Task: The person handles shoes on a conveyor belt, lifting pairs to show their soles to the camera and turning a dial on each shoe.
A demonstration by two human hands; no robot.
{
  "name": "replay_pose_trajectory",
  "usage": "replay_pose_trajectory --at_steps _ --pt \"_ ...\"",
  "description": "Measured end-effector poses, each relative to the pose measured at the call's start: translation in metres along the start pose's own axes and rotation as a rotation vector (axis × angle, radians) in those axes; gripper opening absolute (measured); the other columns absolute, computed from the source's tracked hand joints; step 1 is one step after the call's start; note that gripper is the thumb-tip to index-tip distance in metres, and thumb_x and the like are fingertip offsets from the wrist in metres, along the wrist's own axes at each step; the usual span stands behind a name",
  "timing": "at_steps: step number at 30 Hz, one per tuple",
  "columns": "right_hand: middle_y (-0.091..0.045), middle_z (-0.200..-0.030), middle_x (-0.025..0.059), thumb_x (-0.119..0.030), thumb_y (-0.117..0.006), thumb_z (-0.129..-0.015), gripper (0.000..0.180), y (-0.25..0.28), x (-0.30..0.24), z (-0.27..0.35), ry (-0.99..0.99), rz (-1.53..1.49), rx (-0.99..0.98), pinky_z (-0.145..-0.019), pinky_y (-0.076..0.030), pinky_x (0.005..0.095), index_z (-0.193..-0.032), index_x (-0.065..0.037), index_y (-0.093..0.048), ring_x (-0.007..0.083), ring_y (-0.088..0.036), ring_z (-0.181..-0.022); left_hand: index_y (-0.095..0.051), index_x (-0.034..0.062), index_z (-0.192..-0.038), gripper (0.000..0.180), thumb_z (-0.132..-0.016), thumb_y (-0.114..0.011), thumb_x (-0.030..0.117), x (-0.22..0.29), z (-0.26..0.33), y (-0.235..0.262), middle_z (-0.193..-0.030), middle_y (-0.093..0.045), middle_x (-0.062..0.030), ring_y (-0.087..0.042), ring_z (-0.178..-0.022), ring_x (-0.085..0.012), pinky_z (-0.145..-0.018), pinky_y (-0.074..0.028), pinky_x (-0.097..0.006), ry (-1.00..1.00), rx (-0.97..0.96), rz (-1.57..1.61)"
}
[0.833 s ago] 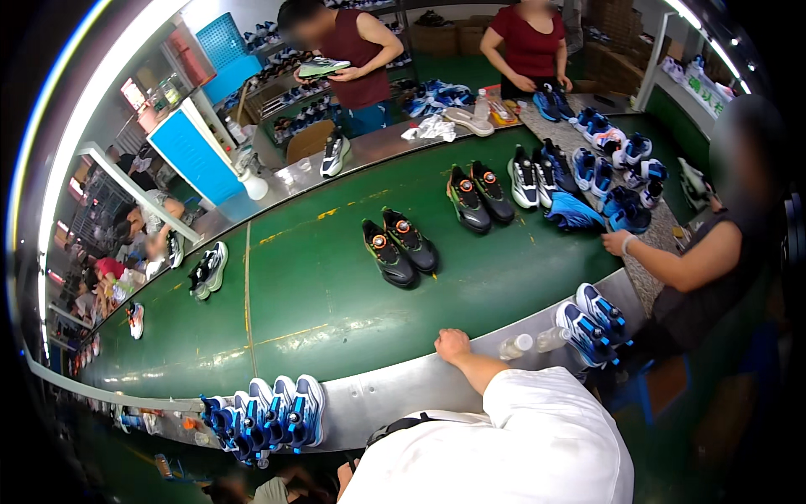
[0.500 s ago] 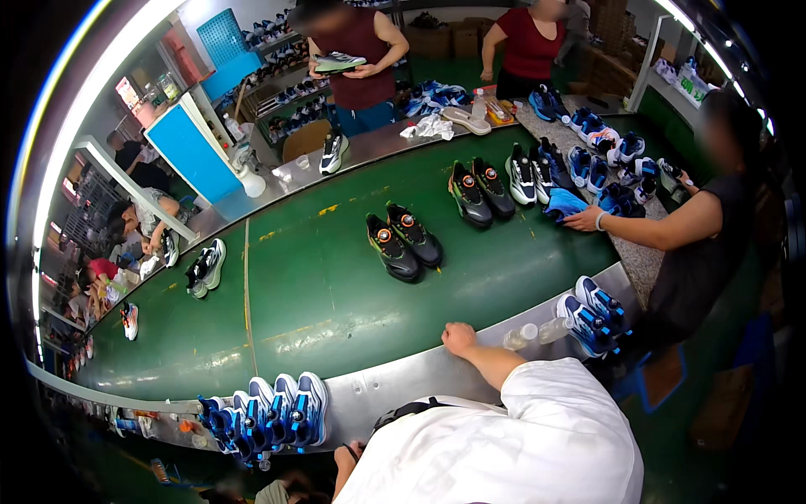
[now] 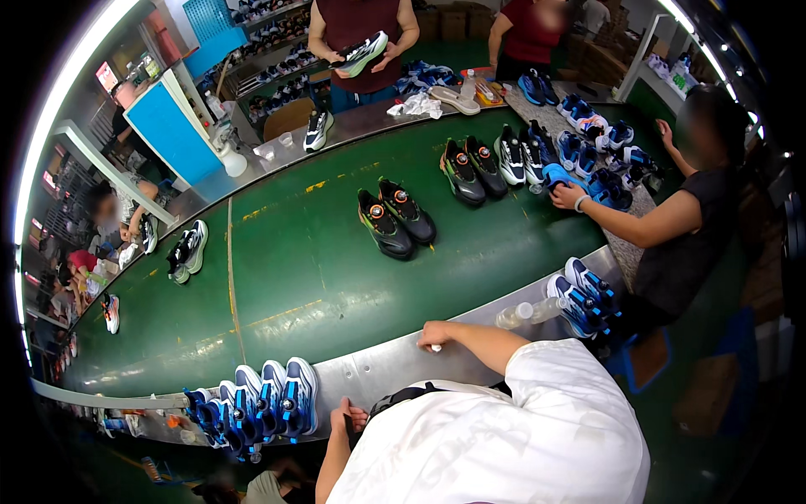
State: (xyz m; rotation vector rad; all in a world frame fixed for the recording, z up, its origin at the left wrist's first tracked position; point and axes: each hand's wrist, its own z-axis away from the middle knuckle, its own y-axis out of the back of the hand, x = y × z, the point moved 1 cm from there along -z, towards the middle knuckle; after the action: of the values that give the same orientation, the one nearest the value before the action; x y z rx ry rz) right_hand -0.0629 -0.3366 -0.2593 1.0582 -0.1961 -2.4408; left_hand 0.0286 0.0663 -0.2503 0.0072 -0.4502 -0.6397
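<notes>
My right hand [image 3: 435, 335] rests closed on the metal edge of the green conveyor belt [image 3: 277, 290], with a small white piece showing under the fingers. My left hand [image 3: 348, 415] is low beside my white shirt, fingers loosely apart; a narrow dark strip lies along its palm or wrist, and I cannot tell what it is. To the left of that hand stands a row of blue-and-white sneakers [image 3: 267, 395] on the metal ledge. Ahead on the belt sits a pair of black-and-green sneakers [image 3: 393, 220] with orange dials.
Clear plastic bottles [image 3: 527, 314] lie right of my right hand, beside blue-and-white sneakers [image 3: 581, 296]. Farther along are dark sneakers [image 3: 472, 170] and white-and-black sneakers [image 3: 519, 157]. A co-worker at right touches a blue shoe [image 3: 561, 176]; another opposite holds a sneaker [image 3: 363, 54].
My left hand has come up and its fingers show more. The white piece now shows at my right hand. The opposite co-worker's sneaker is tilted; the right co-worker has raised one hand.
</notes>
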Motion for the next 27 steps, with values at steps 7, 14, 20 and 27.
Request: replay_pose_trajectory --at_steps 7,14,20,27 --pt "-0.061 -0.054 0.0040 -0.042 -0.058 -0.091 0.048 -0.007 -0.011 0.013 -0.101 -0.093 -0.045 -0.044 -0.047 0.0334 -0.061 -0.007 -0.072 0.0143 -0.056 -0.043 -0.063 -0.0017 -0.069 0.083 -0.098 -0.028 0.068 -0.004 -0.002 -0.003 -0.062 -0.067 -0.0158 -0.062 -0.046 -0.0276 -0.042 -0.046 -0.039 -0.033 0.101 -0.021" --pt "-0.057 -0.046 0.0025 -0.052 -0.054 -0.095 0.058 -0.008 0.003 0.003 -0.006 -0.005 -0.082 -0.042 -0.046 0.0312 -0.062 -0.010 -0.072 0.0135 -0.055 -0.040 -0.065 -0.0022 -0.067 0.082 -0.098 -0.032 0.067 -0.009 -0.009 0.003 -0.063 -0.068 -0.0171 -0.064 -0.045 -0.0266 -0.040 -0.044 -0.035 0.026 -0.005 0.073" --pt "-0.058 -0.050 0.0028 -0.047 -0.055 -0.094 0.054 -0.005 -0.021 0.019 -0.116 -0.084 -0.069 -0.046 -0.046 0.0322 -0.062 -0.007 -0.073 0.0138 -0.054 -0.041 -0.066 -0.0025 -0.069 0.083 -0.098 -0.032 0.067 -0.007 0.001 0.002 -0.064 -0.069 -0.0161 -0.065 -0.047 -0.0269 -0.039 -0.044 -0.035 0.047 0.034 0.059" --pt "-0.059 -0.049 0.0036 -0.046 -0.055 -0.093 0.053 -0.006 -0.009 0.020 -0.050 -0.085 -0.049 -0.047 -0.046 0.0344 -0.062 -0.007 -0.073 0.0144 -0.055 -0.042 -0.065 -0.0043 -0.070 0.084 -0.098 -0.031 0.067 -0.007 -0.002 -0.004 -0.063 -0.067 -0.0178 -0.062 -0.044 -0.0276 -0.040 -0.042 -0.035 0.045 0.016 0.076"
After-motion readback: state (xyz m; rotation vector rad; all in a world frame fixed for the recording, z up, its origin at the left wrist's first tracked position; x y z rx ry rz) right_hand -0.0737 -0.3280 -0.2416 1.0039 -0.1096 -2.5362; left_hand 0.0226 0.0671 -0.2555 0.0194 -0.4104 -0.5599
